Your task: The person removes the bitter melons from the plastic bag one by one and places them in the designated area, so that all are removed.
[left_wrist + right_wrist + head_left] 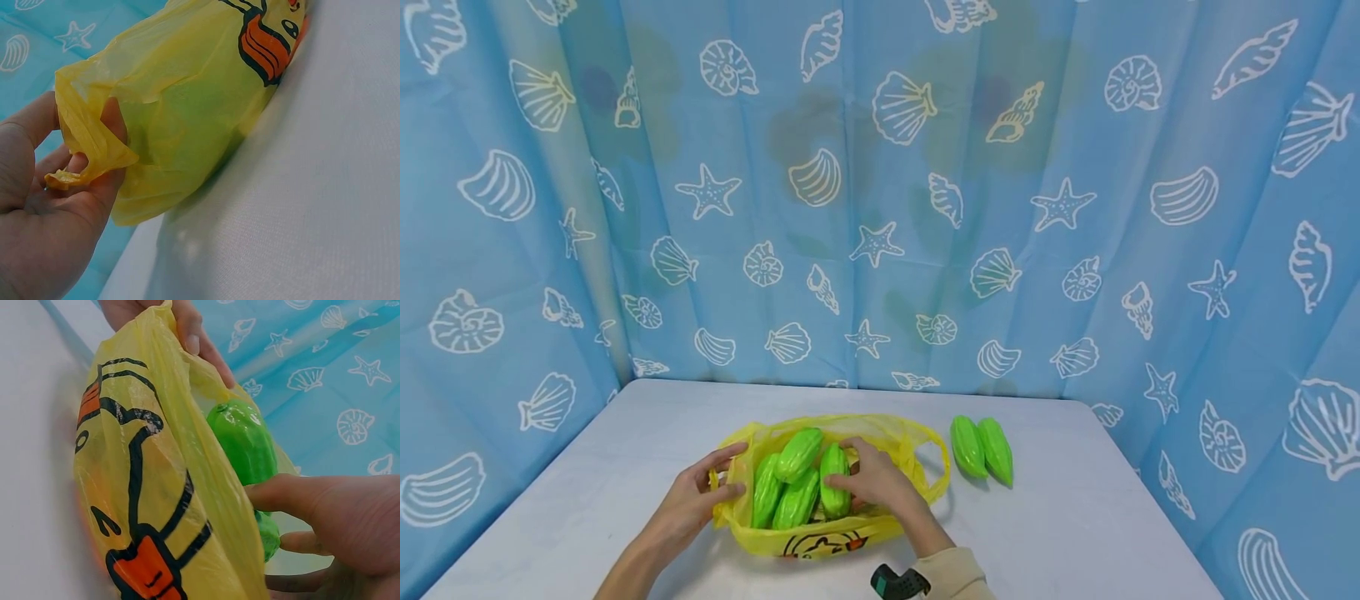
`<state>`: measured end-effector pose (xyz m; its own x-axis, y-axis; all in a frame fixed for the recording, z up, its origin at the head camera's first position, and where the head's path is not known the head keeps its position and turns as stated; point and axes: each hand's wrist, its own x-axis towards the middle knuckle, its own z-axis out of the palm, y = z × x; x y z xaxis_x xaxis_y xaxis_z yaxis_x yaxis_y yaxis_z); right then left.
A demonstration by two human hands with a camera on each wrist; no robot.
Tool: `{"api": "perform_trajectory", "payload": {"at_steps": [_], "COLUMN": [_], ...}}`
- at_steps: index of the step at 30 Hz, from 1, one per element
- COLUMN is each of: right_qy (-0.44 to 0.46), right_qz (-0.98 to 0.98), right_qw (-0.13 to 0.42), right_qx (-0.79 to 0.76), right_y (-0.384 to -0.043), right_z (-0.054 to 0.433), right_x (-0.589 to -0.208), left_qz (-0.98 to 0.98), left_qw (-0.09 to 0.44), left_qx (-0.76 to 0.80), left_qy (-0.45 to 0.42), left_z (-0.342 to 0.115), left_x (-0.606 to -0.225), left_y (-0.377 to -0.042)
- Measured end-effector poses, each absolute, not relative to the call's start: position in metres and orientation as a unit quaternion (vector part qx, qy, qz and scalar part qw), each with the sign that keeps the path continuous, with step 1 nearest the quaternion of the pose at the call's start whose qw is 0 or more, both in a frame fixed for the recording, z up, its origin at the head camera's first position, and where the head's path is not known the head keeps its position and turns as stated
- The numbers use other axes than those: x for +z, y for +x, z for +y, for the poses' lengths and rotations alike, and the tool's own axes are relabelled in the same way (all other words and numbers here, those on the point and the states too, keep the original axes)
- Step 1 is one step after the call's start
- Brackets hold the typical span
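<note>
A yellow plastic bag (880, 527) with a printed cartoon lies open on the white table, several green bitter melons (767, 492) inside. My left hand (696, 492) holds the bag's left rim; in the left wrist view, the left hand (62, 200) has its fingers and thumb about the bunched bag edge (84, 128). Inside the bag, my right hand (880, 479) grips the rightmost bitter melon (834, 483), thumb on its near side. In the right wrist view, the right hand (337, 519) is partly behind the bag wall (169, 487), so some fingertips are hidden.
Two more bitter melons (981, 448) lie side by side on the table (1060, 517), right of the bag. A blue curtain (880, 208) with white shell prints hangs behind the table and along both sides.
</note>
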<state>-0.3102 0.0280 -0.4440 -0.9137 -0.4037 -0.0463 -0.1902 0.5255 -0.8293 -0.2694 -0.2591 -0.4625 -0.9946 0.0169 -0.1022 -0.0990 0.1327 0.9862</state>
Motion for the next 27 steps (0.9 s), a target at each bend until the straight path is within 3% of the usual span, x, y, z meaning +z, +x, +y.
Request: {"api": "perform_trajectory", "payload": {"at_steps": [27], "right_qy": [-0.192], "right_qz": [0.873], "right_qw": [0.072], "right_qx": [-0.442], "right_y": [-0.307], "right_z": [0.059], "right_x": [-0.437], "left_qz": [0.756], "left_qw": [0.032], "left_qx": [0.653], "left_qy": [-0.031], "left_z": [-0.258], "left_x": [-0.462], "left_y": [-0.268]}}
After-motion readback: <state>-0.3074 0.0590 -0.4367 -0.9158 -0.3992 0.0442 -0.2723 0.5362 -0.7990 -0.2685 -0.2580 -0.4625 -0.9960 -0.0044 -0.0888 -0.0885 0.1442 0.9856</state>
